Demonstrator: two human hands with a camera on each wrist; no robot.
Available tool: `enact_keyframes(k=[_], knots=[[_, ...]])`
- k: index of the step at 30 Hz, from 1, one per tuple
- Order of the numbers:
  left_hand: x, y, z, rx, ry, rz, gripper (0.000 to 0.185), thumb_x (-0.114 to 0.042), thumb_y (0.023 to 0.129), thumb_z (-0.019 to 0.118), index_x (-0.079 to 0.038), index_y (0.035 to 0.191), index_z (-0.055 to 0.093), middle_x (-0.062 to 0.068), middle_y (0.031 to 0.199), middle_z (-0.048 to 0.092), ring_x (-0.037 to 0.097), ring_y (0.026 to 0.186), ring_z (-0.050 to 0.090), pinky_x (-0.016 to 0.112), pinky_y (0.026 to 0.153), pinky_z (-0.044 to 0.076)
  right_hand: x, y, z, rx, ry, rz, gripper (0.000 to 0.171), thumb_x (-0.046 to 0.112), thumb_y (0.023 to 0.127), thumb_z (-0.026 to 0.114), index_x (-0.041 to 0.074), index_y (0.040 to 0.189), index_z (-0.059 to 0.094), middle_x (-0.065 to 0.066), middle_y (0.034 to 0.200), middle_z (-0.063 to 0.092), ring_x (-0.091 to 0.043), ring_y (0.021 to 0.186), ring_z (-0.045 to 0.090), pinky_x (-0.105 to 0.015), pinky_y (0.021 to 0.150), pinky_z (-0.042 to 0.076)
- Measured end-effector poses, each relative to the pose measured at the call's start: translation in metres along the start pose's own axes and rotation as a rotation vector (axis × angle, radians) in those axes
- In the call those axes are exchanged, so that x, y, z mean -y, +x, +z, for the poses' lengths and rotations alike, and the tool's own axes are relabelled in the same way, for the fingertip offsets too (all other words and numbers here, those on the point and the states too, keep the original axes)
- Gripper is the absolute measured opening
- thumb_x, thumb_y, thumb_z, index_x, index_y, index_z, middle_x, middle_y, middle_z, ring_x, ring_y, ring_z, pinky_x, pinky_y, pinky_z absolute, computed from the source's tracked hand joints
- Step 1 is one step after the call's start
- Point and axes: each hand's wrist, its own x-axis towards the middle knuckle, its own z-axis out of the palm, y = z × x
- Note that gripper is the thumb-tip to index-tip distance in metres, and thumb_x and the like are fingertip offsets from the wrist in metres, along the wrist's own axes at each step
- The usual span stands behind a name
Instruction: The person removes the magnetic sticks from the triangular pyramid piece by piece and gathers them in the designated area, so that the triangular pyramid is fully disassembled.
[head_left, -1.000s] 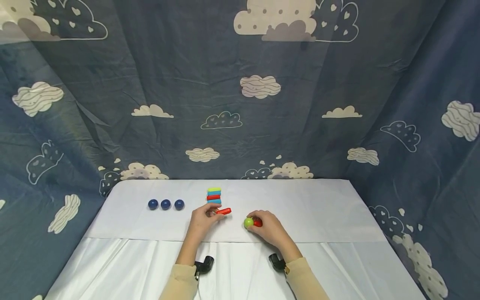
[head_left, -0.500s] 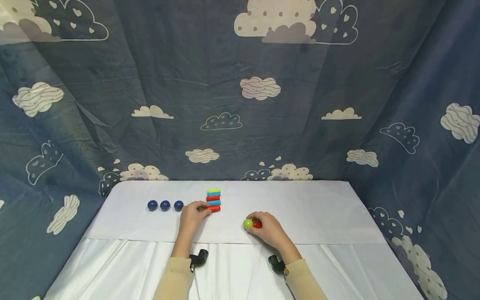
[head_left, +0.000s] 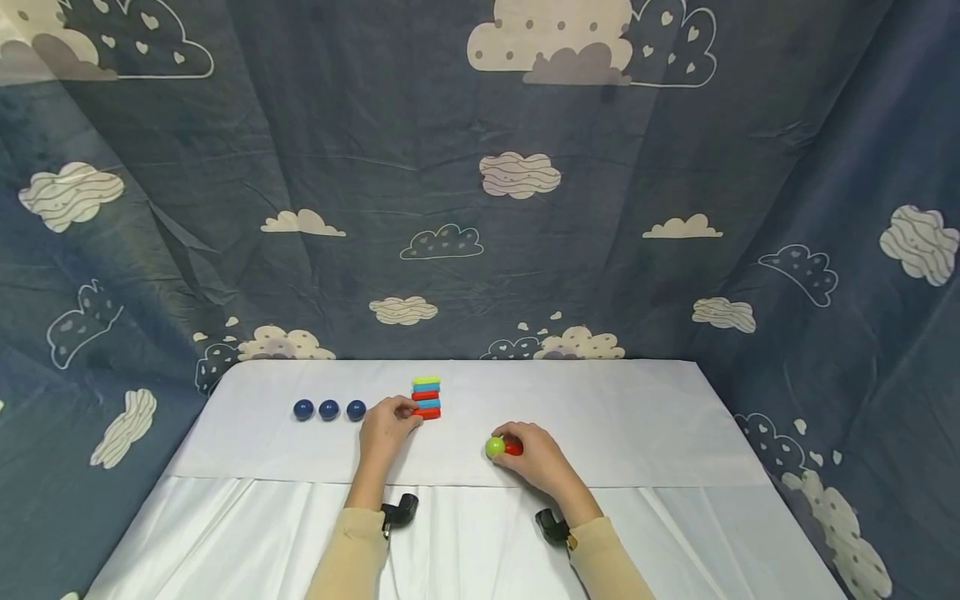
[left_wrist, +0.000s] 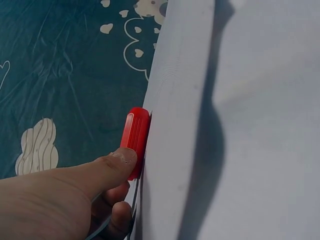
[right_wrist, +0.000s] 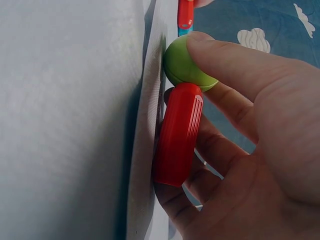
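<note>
My left hand (head_left: pixel 384 432) pinches the left end of a short red plastic rod (left_wrist: pixel 135 136) between thumb and fingers. That rod lies at the near end of a row of rods, close against a blue rod (head_left: pixel 430 404). Beyond it in the row come a red rod (head_left: pixel 425 396), another blue one and a yellow-green rod (head_left: pixel 426 380). With thumb and fingers, my right hand (head_left: pixel 538 457) holds a green ball (right_wrist: pixel 181 64). A second red rod (right_wrist: pixel 179 137) touches the ball end-on and sits within the right hand's curled fingers, which partly hide it in the head view.
Three dark blue balls (head_left: pixel 328 409) stand in a line left of the rods, the rightmost close to the left hand. White cloth covers the table (head_left: pixel 600 417). A dark curtain (head_left: pixel 450 275) with cloud prints hangs behind and at both sides.
My left hand has moved left and slightly away from me, bringing its red rod from an angled position into line with the row. The right hand, ball and rod have stayed almost still.
</note>
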Motion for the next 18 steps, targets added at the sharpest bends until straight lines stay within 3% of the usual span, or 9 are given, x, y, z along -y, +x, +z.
enact_keyframes(k=[4,9,12,18], knots=[[0.001,-0.001,0.0,-0.009,0.003,0.0,0.018,-0.015,0.083,0.089,-0.014,0.098,0.079,0.003,0.085,0.07,0.015,0.073,0.056,0.029,0.067,0.042,-0.001,0.001,0.0,0.002,0.017,0.002,0.039,0.021,0.087,0.088,0.018,0.123,0.075,-0.004,0.115,0.074,-0.021,0.105,0.065,-0.051,0.103,0.055],[-0.009,-0.011,-0.004,0.011,-0.016,0.016,0.023,-0.011,0.083,0.088,-0.01,0.102,0.077,0.006,0.09,0.066,0.018,0.078,0.057,0.031,0.069,0.044,-0.001,0.001,0.001,0.014,0.04,0.012,0.038,0.02,0.087,0.088,0.014,0.122,0.075,-0.007,0.12,0.075,-0.025,0.112,0.067,-0.052,0.107,0.054],[-0.018,-0.02,-0.005,0.061,-0.036,0.043,0.024,-0.012,0.085,0.087,-0.01,0.106,0.075,0.006,0.094,0.067,0.016,0.081,0.059,0.032,0.072,0.048,-0.002,0.001,0.001,0.019,0.038,0.019,0.037,0.02,0.087,0.088,0.013,0.121,0.076,-0.009,0.122,0.075,-0.027,0.115,0.068,-0.053,0.108,0.054],[-0.033,-0.038,0.006,0.201,-0.105,0.187,0.031,-0.011,0.085,0.088,-0.012,0.112,0.075,0.006,0.101,0.071,0.01,0.079,0.059,0.027,0.074,0.049,-0.003,0.002,0.001,0.023,0.025,0.027,0.036,0.016,0.088,0.086,0.013,0.122,0.077,-0.009,0.123,0.075,-0.028,0.118,0.068,-0.053,0.109,0.053]])
